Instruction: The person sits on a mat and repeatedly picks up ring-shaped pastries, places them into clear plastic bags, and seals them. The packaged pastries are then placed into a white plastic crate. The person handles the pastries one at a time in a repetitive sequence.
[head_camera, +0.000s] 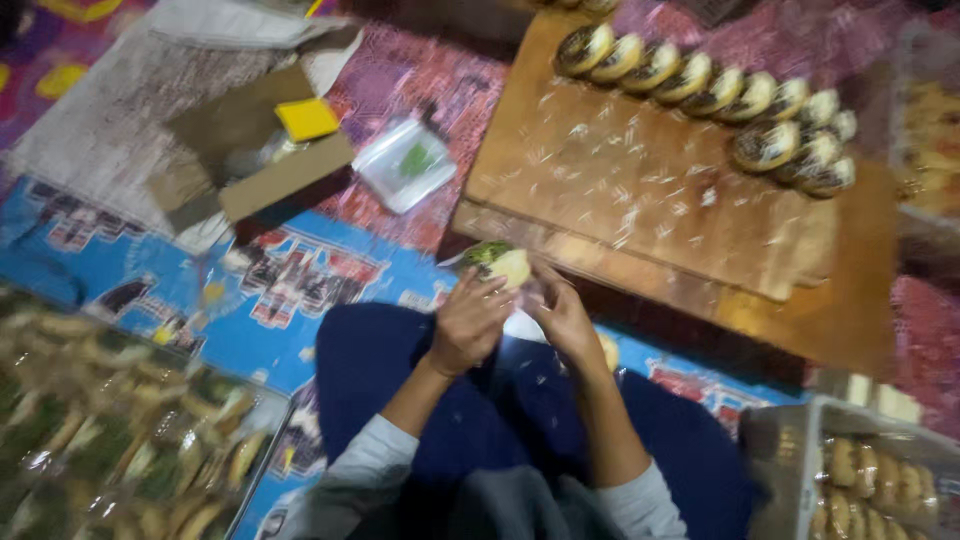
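Near the middle of the frame, the left hand and the right hand are closing together around a pale cake with a green top, fingers gripping it in what looks like clear wrapping (too blurred to be sure). The cake is hovering just below the lower left edge of the wooden board. A row of round dark-and-cream cakes is lining the board's upper edge. A cardboard box is sitting at upper left.
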